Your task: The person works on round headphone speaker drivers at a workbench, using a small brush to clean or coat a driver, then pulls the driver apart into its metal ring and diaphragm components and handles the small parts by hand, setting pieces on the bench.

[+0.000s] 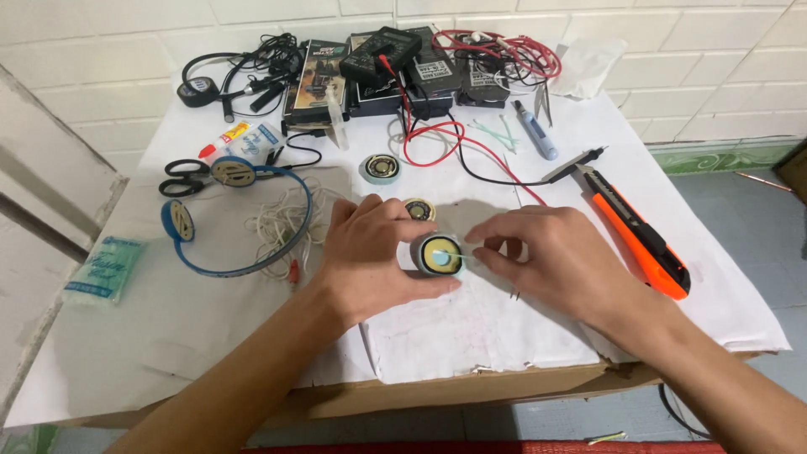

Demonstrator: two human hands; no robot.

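Observation:
My left hand (370, 252) grips a small round speaker unit (439, 255) with a pale yellow face and a light blue rim, just above the white paper-covered table (471, 328). My right hand (546, 252) pinches a thin cotton swab (467, 251) whose tip rests on the speaker's face. A second round speaker part (419, 208) lies just behind my left fingers. A third, ringed in light blue (381, 167), sits farther back.
A blue headphone band (252, 223) with bare ear cups and white wire lies at left, beside scissors (183, 176) and a glue tube (224, 139). An orange utility knife (639, 240) lies at right. A multimeter (382, 50), boxes, and red and black leads crowd the back edge.

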